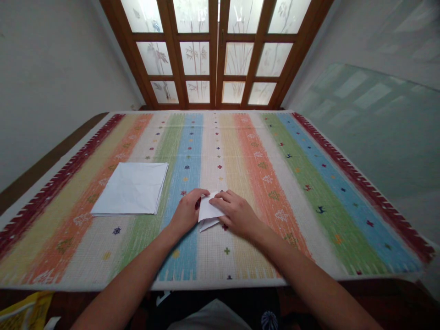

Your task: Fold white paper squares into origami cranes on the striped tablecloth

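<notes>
Looking down from the head camera, a small piece of folded white paper lies on a striped woven cloth, near the middle of the cloth and towards its near edge. Its layers fan slightly at the near end. The left hand sits against the paper's left side, its fingers close together, with the tips reaching the paper. The right hand rests on the paper's right side, its fingers slightly spread and lying over the far right corner. Whether either hand pinches the paper cannot be told from this view. To the left, well apart from the hands, lies a squared stack of folded white sheets. Beyond the far edge of the cloth stand wood-framed doors with frosted panes etched with bamboo.
</notes>
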The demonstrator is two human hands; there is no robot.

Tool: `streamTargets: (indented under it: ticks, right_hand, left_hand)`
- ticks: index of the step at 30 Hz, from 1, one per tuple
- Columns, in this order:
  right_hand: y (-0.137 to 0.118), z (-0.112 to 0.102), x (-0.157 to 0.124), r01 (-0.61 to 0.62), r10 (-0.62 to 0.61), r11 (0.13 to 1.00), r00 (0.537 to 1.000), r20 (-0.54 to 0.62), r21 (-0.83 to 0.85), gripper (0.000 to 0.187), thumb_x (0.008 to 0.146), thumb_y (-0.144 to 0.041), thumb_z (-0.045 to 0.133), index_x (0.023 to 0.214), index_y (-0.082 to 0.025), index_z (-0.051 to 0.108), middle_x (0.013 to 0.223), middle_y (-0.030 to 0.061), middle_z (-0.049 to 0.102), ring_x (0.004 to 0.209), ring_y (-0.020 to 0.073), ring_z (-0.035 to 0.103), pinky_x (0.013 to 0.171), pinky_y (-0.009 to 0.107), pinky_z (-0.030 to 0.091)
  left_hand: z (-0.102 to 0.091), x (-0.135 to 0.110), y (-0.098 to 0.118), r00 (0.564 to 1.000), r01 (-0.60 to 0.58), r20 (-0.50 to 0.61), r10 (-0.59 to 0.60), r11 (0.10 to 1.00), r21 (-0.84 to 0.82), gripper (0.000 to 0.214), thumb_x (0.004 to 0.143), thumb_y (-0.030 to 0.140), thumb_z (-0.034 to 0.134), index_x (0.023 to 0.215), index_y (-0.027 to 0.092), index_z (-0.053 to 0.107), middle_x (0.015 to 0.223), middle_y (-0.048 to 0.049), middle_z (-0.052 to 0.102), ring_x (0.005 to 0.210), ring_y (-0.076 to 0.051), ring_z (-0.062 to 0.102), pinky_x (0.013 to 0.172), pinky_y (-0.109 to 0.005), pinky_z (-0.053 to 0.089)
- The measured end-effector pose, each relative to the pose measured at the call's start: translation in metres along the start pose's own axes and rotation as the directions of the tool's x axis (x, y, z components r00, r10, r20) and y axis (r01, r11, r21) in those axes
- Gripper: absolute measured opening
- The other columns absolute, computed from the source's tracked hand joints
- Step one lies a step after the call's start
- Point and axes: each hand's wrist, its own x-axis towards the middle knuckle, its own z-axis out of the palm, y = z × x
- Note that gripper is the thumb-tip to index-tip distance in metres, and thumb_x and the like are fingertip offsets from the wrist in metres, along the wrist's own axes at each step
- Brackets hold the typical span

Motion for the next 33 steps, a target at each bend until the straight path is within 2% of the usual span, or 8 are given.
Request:
streamTargets:
  ticks: [4, 8, 12, 16, 20, 22, 29, 33]
  right_hand:
    - [-0.003, -0.002, 0.001, -0.017, 0.016, 1.000, 1.000, -0.025, -0.022, 0.031, 0.094, -0.008, 0.064, 0.124, -0.017, 0.067, 0.115, 0.0129, 0.073, 0.106, 0.0279, 0.064, 0.092, 0.042, 0.056]
    - [-0.008, -0.002, 0.001, -0.076, 0.072, 0.996, 0.993, -0.094, -0.045, 0.026, 0.095, -0.006, 0.059, 0.118, -0.017, 0.065, 0.118, 0.0125, 0.071, 0.098, 0.0235, 0.066, 0.082, 0.034, 0.056]
    - [-0.007, -0.001, -0.001, -0.003, -0.015, 0.987, 0.994, -0.111, -0.160, 0.033, 0.095, -0.004, 0.057, 0.122, -0.021, 0.066, 0.134, 0.0133, 0.065, 0.082, 0.0169, 0.065, 0.069, 0.029, 0.054]
    - [-0.008, -0.006, -0.002, 0.162, -0.170, 0.965, 0.985, -0.023, -0.209, 0.053, 0.092, -0.004, 0.065, 0.137, -0.031, 0.065, 0.157, 0.0134, 0.051, 0.102, 0.0203, 0.068, 0.084, 0.034, 0.059]
    - [-0.009, -0.011, -0.004, 0.195, -0.198, 0.963, 0.980, 0.005, -0.187, 0.066, 0.089, -0.003, 0.070, 0.145, -0.036, 0.060, 0.170, 0.0128, 0.039, 0.120, 0.0253, 0.065, 0.093, 0.039, 0.061]
    - [-0.008, -0.012, -0.005, 0.197, -0.202, 0.964, 0.979, -0.012, -0.177, 0.062, 0.088, -0.002, 0.069, 0.141, -0.034, 0.063, 0.172, 0.0128, 0.036, 0.117, 0.0248, 0.066, 0.092, 0.038, 0.061]
    - [-0.006, -0.006, -0.004, 0.236, -0.258, 0.945, 0.963, -0.077, -0.226, 0.016, 0.100, -0.010, 0.062, 0.105, -0.023, 0.069, 0.166, 0.0151, 0.046, 0.103, 0.0217, 0.068, 0.080, 0.034, 0.060]
    - [-0.008, -0.007, -0.002, 0.266, -0.298, 0.924, 0.951, -0.083, -0.273, 0.016, 0.105, -0.014, 0.056, 0.101, -0.021, 0.070, 0.160, 0.0155, 0.054, 0.102, 0.0220, 0.068, 0.080, 0.035, 0.059]
  left_hand:
    - [0.000, 0.000, -0.002, 1.000, -0.015, 0.026, 0.015, 1.000, -0.018, 0.026, 0.085, 0.002, 0.060, 0.103, 0.021, 0.064, 0.102, -0.0046, 0.073, 0.092, -0.021, 0.069, 0.084, -0.033, 0.053]
    - [0.001, 0.001, 0.000, 0.994, 0.066, -0.083, -0.068, 0.998, -0.023, 0.023, 0.083, 0.007, 0.064, 0.096, 0.022, 0.053, 0.097, -0.0023, 0.065, 0.084, -0.019, 0.063, 0.079, -0.032, 0.052]
    - [-0.001, 0.002, 0.005, 0.998, 0.017, -0.059, -0.016, 0.999, 0.029, 0.028, 0.087, 0.015, 0.067, 0.079, 0.024, 0.041, 0.093, -0.0027, 0.059, 0.090, -0.022, 0.059, 0.084, -0.035, 0.049]
    - [-0.003, 0.001, 0.003, 1.000, 0.007, -0.002, -0.007, 1.000, 0.003, 0.022, 0.084, 0.006, 0.061, 0.076, 0.021, 0.048, 0.102, -0.0056, 0.062, 0.096, -0.022, 0.062, 0.088, -0.036, 0.051]
    - [-0.003, 0.000, -0.004, 1.000, 0.017, 0.015, -0.017, 1.000, 0.003, 0.017, 0.081, 0.002, 0.062, 0.083, 0.019, 0.061, 0.109, -0.0070, 0.064, 0.102, -0.023, 0.065, 0.093, -0.038, 0.054]
    - [-0.003, 0.000, -0.005, 1.000, 0.006, 0.031, -0.007, 1.000, 0.010, 0.017, 0.083, 0.003, 0.064, 0.088, 0.018, 0.067, 0.114, -0.0083, 0.064, 0.106, -0.024, 0.065, 0.096, -0.039, 0.054]
    - [-0.002, -0.002, -0.001, 0.981, -0.062, 0.181, 0.062, 0.998, -0.005, 0.023, 0.084, 0.005, 0.064, 0.101, 0.018, 0.072, 0.115, -0.0095, 0.066, 0.112, -0.026, 0.065, 0.103, -0.042, 0.055]
    - [-0.002, -0.004, -0.003, 0.980, -0.076, 0.188, 0.070, 0.997, 0.021, 0.032, 0.081, 0.002, 0.062, 0.107, 0.018, 0.071, 0.123, -0.0115, 0.065, 0.119, -0.028, 0.064, 0.110, -0.045, 0.053]
